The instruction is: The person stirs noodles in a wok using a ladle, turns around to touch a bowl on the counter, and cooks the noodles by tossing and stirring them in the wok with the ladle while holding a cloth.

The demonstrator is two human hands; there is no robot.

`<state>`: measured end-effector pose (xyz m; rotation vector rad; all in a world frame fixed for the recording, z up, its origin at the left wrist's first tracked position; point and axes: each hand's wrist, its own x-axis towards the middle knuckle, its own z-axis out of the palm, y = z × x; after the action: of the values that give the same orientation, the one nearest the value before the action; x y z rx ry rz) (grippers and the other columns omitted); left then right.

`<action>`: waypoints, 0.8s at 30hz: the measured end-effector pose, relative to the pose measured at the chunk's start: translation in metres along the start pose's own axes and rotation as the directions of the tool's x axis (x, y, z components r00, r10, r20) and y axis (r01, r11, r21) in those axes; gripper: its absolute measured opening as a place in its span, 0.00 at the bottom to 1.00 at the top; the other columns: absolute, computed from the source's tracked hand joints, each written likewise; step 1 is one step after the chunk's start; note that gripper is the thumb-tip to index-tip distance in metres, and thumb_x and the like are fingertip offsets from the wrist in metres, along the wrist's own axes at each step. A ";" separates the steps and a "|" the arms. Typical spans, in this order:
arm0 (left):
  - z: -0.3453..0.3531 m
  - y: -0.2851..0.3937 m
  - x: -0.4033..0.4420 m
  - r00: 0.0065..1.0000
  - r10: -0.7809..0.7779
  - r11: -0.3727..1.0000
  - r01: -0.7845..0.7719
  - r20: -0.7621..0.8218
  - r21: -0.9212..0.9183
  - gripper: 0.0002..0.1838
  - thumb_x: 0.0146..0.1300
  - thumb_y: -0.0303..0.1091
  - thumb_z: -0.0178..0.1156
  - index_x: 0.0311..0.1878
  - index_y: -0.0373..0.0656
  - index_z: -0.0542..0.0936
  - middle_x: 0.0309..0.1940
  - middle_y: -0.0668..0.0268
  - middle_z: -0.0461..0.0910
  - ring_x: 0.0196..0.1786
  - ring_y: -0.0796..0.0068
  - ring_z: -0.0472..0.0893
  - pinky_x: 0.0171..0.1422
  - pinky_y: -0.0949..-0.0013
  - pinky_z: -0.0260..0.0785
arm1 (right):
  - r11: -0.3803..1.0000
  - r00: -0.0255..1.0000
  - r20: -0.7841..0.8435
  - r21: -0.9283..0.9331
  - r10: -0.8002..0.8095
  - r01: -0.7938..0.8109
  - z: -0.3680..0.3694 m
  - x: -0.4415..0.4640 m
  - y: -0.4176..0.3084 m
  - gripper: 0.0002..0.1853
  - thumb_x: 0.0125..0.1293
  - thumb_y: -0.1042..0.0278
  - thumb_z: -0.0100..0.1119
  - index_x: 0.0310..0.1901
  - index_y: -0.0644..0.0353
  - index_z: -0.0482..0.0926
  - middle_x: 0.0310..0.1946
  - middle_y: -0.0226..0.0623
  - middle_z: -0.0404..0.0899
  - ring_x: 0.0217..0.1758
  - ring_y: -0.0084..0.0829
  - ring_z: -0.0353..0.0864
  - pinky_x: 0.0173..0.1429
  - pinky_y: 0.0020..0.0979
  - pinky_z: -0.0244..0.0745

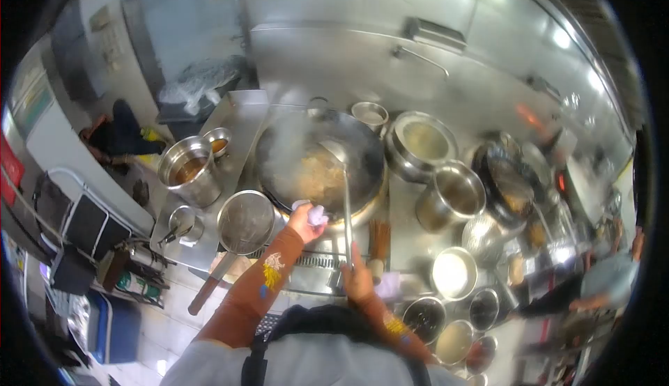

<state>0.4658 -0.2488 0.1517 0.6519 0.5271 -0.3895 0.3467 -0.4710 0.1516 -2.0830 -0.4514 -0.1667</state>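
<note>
In front of me a large black wok (279,156) sits on the burner, with steaming brown food (323,177) inside. My left hand (305,226) is closed on a pale lilac cloth (318,215) at the wok's near rim. I cannot tell whether it also grips the wok's handle under the cloth. My right hand (358,281) is wrapped round the long handle of a metal ladle (348,212), whose bowl rests in the wok by the food. Left of the wok lies a round strainer (245,222) with a long handle, close to my left forearm.
Steel pots (191,173) stand left of the wok. To the right are a deep pot (451,198), a wide pot (421,145) and a second wok (505,184). Several seasoning containers (454,273) sit near my right arm. Another person (603,281) is at far right.
</note>
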 end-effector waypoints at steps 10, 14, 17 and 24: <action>-0.009 0.010 -0.003 0.996 -0.051 0.993 0.044 0.067 0.107 0.17 0.62 0.55 0.51 0.40 0.53 0.77 0.35 0.55 0.81 0.32 0.62 0.80 0.32 0.62 0.74 | 0.997 0.998 -0.004 -0.033 0.068 -0.068 0.002 -0.012 0.022 0.37 0.65 0.66 0.53 0.72 0.56 0.48 0.40 0.60 0.78 0.40 0.55 0.79 0.46 0.47 0.74; 0.002 0.009 -0.008 0.999 -0.042 0.992 0.043 -0.005 0.116 0.20 0.64 0.57 0.48 0.42 0.52 0.76 0.35 0.58 0.81 0.35 0.65 0.81 0.31 0.65 0.74 | 0.980 0.978 0.069 -0.032 0.196 -0.195 -0.019 -0.010 -0.007 0.37 0.66 0.65 0.52 0.72 0.57 0.46 0.39 0.59 0.79 0.41 0.56 0.79 0.48 0.48 0.73; 0.005 0.011 -0.011 0.996 -0.092 0.987 0.093 -0.015 0.129 0.22 0.65 0.59 0.46 0.44 0.52 0.76 0.37 0.58 0.81 0.36 0.65 0.81 0.29 0.67 0.73 | 0.980 0.978 0.073 -0.058 0.196 -0.192 -0.017 -0.008 -0.013 0.37 0.66 0.64 0.52 0.72 0.57 0.46 0.35 0.59 0.79 0.39 0.55 0.79 0.46 0.47 0.73; 0.003 0.017 -0.015 0.987 -0.156 0.985 0.153 0.034 0.073 0.21 0.66 0.58 0.45 0.45 0.52 0.75 0.40 0.55 0.80 0.33 0.67 0.80 0.26 0.71 0.70 | 0.970 0.968 0.079 -0.081 0.237 -0.230 -0.013 -0.007 -0.025 0.37 0.66 0.64 0.52 0.72 0.57 0.46 0.35 0.61 0.78 0.37 0.55 0.79 0.45 0.47 0.73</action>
<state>0.4633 -0.2352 0.1702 0.6718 0.5301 -0.5683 0.3310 -0.4719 0.1764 -2.2007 -0.2520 0.0496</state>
